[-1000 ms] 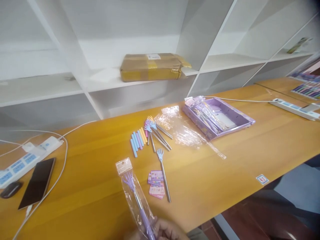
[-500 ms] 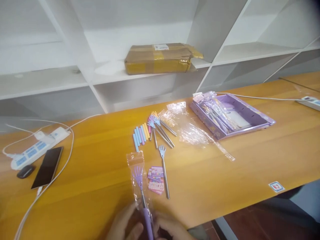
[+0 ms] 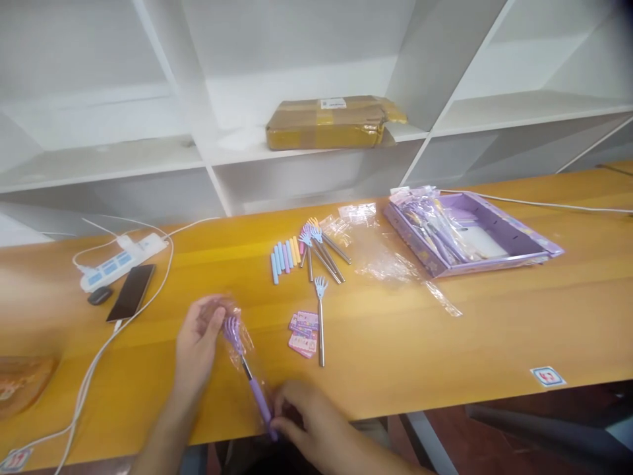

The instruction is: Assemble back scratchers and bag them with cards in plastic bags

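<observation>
A purple hand-shaped scratcher (image 3: pixel 257 396) with a metal neck lies inside a clear plastic bag, slanting between my hands. My left hand (image 3: pixel 200 333) pinches the bag's upper end beside the claw. With fingers closed at the lower end, my right hand (image 3: pixel 301 419) holds the bag by the purple handle. Right of the bag are a few pink and purple cards (image 3: pixel 303 335) and a single blue-clawed metal rod (image 3: pixel 321 323). Farther back, several clawed rods (image 3: pixel 324 254) lie in a pile beside a row of coloured handle tubes (image 3: pixel 285 257).
Empty clear bags (image 3: pixel 386 257) lie near a purple tray (image 3: pixel 504 267) with bagged scratchers. At left are a power strip (image 3: pixel 123 262), phone (image 3: pixel 131 293), black mouse-like object (image 3: pixel 100 295) and white cables. A cardboard box (image 3: pixel 331 125) sits on the shelf behind.
My left hand has moved from the lower part of the bag up to its top end. The bagged scratcher now slants to the left, and the view has shifted left.
</observation>
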Demonstrator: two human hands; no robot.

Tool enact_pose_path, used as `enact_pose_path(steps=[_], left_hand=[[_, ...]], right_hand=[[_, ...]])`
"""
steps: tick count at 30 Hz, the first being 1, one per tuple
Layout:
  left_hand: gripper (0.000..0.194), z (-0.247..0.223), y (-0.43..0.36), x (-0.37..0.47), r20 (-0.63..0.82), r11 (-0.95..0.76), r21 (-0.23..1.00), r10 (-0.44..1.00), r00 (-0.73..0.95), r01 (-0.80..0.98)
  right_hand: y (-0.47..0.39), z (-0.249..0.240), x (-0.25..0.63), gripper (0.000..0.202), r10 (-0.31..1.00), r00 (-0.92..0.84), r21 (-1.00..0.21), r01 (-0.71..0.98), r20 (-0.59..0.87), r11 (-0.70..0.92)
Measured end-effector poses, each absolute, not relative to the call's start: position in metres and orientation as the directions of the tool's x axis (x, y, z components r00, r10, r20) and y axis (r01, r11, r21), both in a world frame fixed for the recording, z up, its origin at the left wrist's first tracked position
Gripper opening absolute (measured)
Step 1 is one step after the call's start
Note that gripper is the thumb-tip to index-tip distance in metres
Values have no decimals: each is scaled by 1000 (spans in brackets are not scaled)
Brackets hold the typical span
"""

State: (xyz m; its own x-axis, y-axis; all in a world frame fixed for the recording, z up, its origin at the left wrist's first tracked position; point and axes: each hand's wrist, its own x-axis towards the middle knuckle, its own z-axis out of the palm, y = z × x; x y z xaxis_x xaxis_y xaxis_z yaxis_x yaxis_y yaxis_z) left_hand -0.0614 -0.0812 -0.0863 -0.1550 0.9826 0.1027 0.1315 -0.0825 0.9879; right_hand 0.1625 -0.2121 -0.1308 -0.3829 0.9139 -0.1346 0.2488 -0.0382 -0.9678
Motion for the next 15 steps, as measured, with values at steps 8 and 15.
enact_pose_path(steps=[8,15], left_hand=[[43,-90,-49,-56,191,-168,956,979,-76,239],[43,-109,-28,-51,183,-156,966,976,-118,208]], right_hand=[[-203,-154,154,16,904,-403,-699,605,143,381],[-205,-170,151,15,874,-413,-531,696,254,483]])
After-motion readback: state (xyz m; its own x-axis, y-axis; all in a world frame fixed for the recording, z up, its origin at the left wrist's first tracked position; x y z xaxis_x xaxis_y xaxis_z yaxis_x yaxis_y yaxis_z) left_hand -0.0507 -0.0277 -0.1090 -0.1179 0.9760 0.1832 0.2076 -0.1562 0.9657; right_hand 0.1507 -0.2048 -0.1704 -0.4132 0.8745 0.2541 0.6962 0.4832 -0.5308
